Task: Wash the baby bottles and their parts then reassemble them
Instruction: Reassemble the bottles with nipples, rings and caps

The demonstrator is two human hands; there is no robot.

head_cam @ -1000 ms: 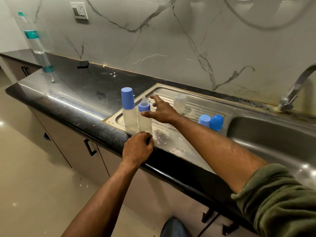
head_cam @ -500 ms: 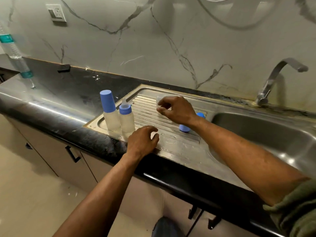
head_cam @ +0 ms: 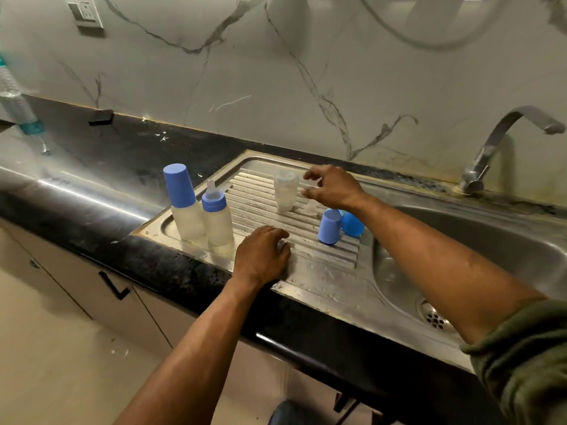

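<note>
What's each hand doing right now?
Left hand: open, resting on the drainboard, holding nothing.
Right hand: open, hovering beside the clear bottle.

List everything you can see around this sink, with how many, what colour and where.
capped baby bottle: 1, cloudy with blue cap, drainboard's left end
nippled baby bottle: 1, cloudy with blue collar, beside the capped one
open bottle body: 1, clear, upside down, back of drainboard
loose nipple: 1, clear, beside it
blue caps: 2, drainboard's right end
drainboard: 1, steel
sink basin: 1, steel, right
tap: 1, chrome, behind basin
water bottle: 1, clear and teal, far left
wall switch: 1, white
left hand: rests on drainboard
right hand: above loose nipple
</note>
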